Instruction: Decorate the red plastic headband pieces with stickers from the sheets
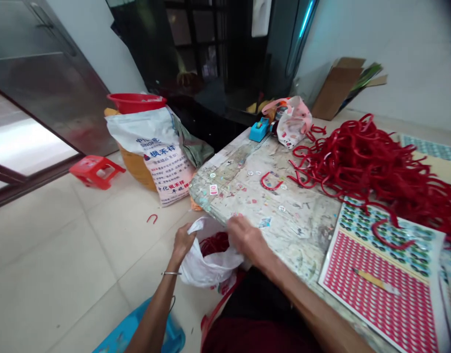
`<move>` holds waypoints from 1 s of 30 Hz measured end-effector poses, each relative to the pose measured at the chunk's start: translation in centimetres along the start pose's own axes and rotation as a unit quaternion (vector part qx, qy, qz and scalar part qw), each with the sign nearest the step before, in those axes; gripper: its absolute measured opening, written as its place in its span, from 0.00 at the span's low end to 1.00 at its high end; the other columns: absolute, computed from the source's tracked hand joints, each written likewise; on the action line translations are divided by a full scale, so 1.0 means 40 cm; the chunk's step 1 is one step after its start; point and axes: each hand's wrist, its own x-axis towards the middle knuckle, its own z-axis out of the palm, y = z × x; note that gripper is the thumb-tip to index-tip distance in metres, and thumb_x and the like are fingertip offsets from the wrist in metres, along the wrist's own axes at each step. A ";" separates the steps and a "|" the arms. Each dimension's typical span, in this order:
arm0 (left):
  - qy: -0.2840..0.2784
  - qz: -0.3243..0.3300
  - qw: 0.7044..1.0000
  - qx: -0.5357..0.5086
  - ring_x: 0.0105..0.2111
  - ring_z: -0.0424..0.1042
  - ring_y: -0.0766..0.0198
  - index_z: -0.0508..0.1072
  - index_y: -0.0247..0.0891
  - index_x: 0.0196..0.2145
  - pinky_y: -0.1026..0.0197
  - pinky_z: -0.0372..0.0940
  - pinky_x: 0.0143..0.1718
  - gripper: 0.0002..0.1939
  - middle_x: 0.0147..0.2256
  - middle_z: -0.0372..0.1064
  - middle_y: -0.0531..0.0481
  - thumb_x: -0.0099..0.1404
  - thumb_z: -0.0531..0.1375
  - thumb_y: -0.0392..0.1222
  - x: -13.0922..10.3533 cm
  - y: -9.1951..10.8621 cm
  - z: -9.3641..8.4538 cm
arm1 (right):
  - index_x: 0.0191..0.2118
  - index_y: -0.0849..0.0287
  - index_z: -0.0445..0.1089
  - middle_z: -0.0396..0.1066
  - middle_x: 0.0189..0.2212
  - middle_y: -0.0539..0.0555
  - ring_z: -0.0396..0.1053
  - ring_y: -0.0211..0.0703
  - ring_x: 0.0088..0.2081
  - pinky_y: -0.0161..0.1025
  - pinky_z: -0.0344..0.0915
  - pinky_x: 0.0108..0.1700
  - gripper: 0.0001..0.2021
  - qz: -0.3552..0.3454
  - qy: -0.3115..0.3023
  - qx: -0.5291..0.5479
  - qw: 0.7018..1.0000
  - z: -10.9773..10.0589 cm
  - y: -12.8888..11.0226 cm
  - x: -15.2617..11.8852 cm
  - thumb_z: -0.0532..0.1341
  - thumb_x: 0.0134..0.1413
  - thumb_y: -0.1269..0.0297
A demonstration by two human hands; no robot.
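A white plastic bag (201, 269) hangs open beside the table corner, with red curved pieces (215, 243) inside it. My left hand (184, 241) grips the bag's left rim, fingers closed on the plastic. At the bag's right rim is my right hand (245, 235), blurred by motion and close to the table edge; its fingers are smeared. On the table's right side lies a big heap of red curved pieces (372, 162). A single red piece (271, 182) rests on the worn tabletop (243, 171).
Sticker sheets (383, 274) with a yellow cutter (376, 281) lie at the right. A blue tape dispenser (259, 130) and a pink-handled bag (292, 125) stand at the table's far edge. Left of the table are a large printed sack (162, 157), red stool (96, 170) and blue stool (137, 326).
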 end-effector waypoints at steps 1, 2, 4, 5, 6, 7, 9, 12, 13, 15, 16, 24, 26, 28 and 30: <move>-0.001 0.003 1.000 0.002 0.34 0.73 0.57 0.75 0.34 0.38 0.62 0.64 0.36 0.16 0.32 0.76 0.48 0.52 0.54 0.36 0.002 0.005 0.003 | 0.51 0.65 0.63 0.64 0.48 0.62 0.62 0.45 0.49 0.39 0.64 0.46 0.15 0.055 0.034 -0.020 0.998 -0.033 0.051 0.019 0.48 0.59 0.73; -0.001 0.004 1.000 0.006 0.34 0.73 0.57 0.75 0.34 0.38 0.62 0.64 0.35 0.16 0.32 0.76 0.48 0.52 0.54 0.36 0.004 0.009 0.005 | 0.52 0.63 0.62 0.63 0.49 0.61 0.61 0.46 0.49 0.40 0.63 0.47 0.16 0.141 0.073 -0.063 0.985 -0.060 0.105 0.039 0.49 0.59 0.71; 0.001 0.004 1.000 0.015 0.33 0.73 0.58 0.75 0.34 0.38 0.62 0.64 0.34 0.16 0.32 0.76 0.48 0.52 0.54 0.35 0.002 0.016 0.009 | 0.54 0.69 0.59 0.61 0.49 0.68 0.59 0.54 0.49 0.49 0.60 0.47 0.18 0.196 0.097 -0.086 0.972 -0.091 0.201 0.076 0.47 0.58 0.73; 0.003 0.003 1.000 0.020 0.33 0.73 0.58 0.75 0.35 0.37 0.63 0.64 0.34 0.16 0.32 0.76 0.48 0.52 0.54 0.35 0.000 0.017 0.010 | 0.52 0.72 0.61 0.62 0.46 0.69 0.60 0.55 0.47 0.50 0.60 0.45 0.17 0.199 0.092 -0.087 0.972 -0.092 0.234 0.089 0.47 0.57 0.75; 0.004 0.001 1.000 0.024 0.33 0.73 0.59 0.75 0.35 0.37 0.63 0.64 0.34 0.16 0.32 0.76 0.48 0.53 0.54 0.35 -0.002 0.016 0.011 | 0.48 0.72 0.64 0.64 0.42 0.68 0.61 0.54 0.44 0.50 0.59 0.44 0.16 0.189 0.078 -0.084 0.975 -0.084 0.251 0.097 0.47 0.57 0.76; 0.005 -0.001 1.000 0.027 0.33 0.73 0.59 0.75 0.35 0.37 0.63 0.64 0.34 0.15 0.32 0.76 0.49 0.53 0.54 0.36 -0.005 0.014 0.010 | 0.44 0.71 0.66 0.66 0.38 0.66 0.61 0.52 0.42 0.49 0.59 0.44 0.14 0.173 0.063 -0.080 0.980 -0.069 0.250 0.098 0.47 0.56 0.76; 0.006 -0.005 0.999 0.033 0.33 0.73 0.60 0.75 0.35 0.37 0.64 0.64 0.34 0.15 0.32 0.76 0.49 0.53 0.54 0.36 -0.011 0.007 0.009 | 0.40 0.67 0.68 0.66 0.34 0.62 0.62 0.49 0.39 0.45 0.59 0.43 0.13 0.123 0.031 -0.070 0.989 -0.026 0.199 0.078 0.48 0.58 0.75; 0.005 -0.006 0.999 0.041 0.32 0.73 0.59 0.75 0.35 0.36 0.64 0.64 0.33 0.14 0.31 0.76 0.49 0.54 0.53 0.37 -0.018 0.002 0.005 | 0.43 0.62 0.67 0.67 0.40 0.61 0.61 0.47 0.41 0.43 0.59 0.43 0.11 0.038 -0.013 -0.062 0.997 0.045 0.053 0.017 0.50 0.59 0.74; 0.003 -0.004 0.999 0.044 0.32 0.73 0.59 0.75 0.35 0.37 0.64 0.64 0.33 0.14 0.31 0.76 0.49 0.54 0.53 0.37 -0.018 0.004 0.004 | 0.43 0.61 0.67 0.67 0.40 0.60 0.61 0.46 0.42 0.42 0.59 0.44 0.10 0.016 -0.025 -0.061 0.998 0.068 0.004 -0.002 0.51 0.59 0.73; -0.002 0.004 0.999 0.053 0.33 0.73 0.58 0.75 0.35 0.37 0.63 0.64 0.33 0.15 0.32 0.76 0.48 0.55 0.53 0.37 -0.014 0.011 0.000 | 0.40 0.59 0.67 0.68 0.38 0.56 0.62 0.44 0.41 0.40 0.59 0.46 0.07 -0.016 -0.050 -0.057 0.997 0.111 -0.074 -0.029 0.53 0.59 0.71; -0.005 0.008 0.998 0.059 0.33 0.74 0.58 0.74 0.35 0.38 0.63 0.65 0.33 0.14 0.32 0.76 0.48 0.55 0.53 0.37 -0.011 0.017 -0.001 | 0.41 0.60 0.67 0.68 0.38 0.55 0.63 0.43 0.42 0.40 0.59 0.47 0.07 -0.016 -0.059 -0.056 0.997 0.128 -0.099 -0.037 0.54 0.58 0.71; -0.029 0.003 0.988 0.151 0.35 0.73 0.59 0.73 0.35 0.36 0.64 0.63 0.33 0.12 0.34 0.75 0.46 0.58 0.51 0.36 -0.017 0.042 -0.001 | 0.43 0.61 0.67 0.70 0.42 0.61 0.67 0.47 0.44 0.40 0.64 0.43 0.10 0.188 -0.086 0.002 0.978 0.177 -0.088 -0.135 0.55 0.55 0.72; -0.034 -0.012 0.983 0.179 0.37 0.73 0.59 0.73 0.36 0.37 0.64 0.63 0.34 0.12 0.35 0.75 0.46 0.58 0.52 0.36 -0.025 0.033 -0.007 | 0.47 0.69 0.65 0.69 0.42 0.71 0.67 0.56 0.46 0.50 0.62 0.47 0.14 0.291 -0.081 0.007 0.953 0.182 -0.061 -0.178 0.54 0.56 0.70; -0.036 -0.030 0.977 0.209 0.37 0.72 0.58 0.73 0.37 0.36 0.63 0.63 0.35 0.11 0.35 0.75 0.46 0.57 0.53 0.36 -0.037 0.023 -0.018 | 0.48 0.73 0.65 0.68 0.44 0.75 0.65 0.63 0.49 0.56 0.59 0.49 0.17 0.349 -0.078 0.027 0.933 0.191 -0.031 -0.208 0.54 0.57 0.67; -0.035 -0.046 0.970 0.237 0.38 0.72 0.56 0.73 0.38 0.33 0.61 0.62 0.36 0.09 0.34 0.74 0.44 0.55 0.55 0.35 -0.052 0.016 -0.023 | 0.49 0.70 0.65 0.66 0.47 0.71 0.62 0.62 0.51 0.56 0.57 0.52 0.18 0.367 -0.072 0.062 0.925 0.207 0.000 -0.216 0.55 0.58 0.63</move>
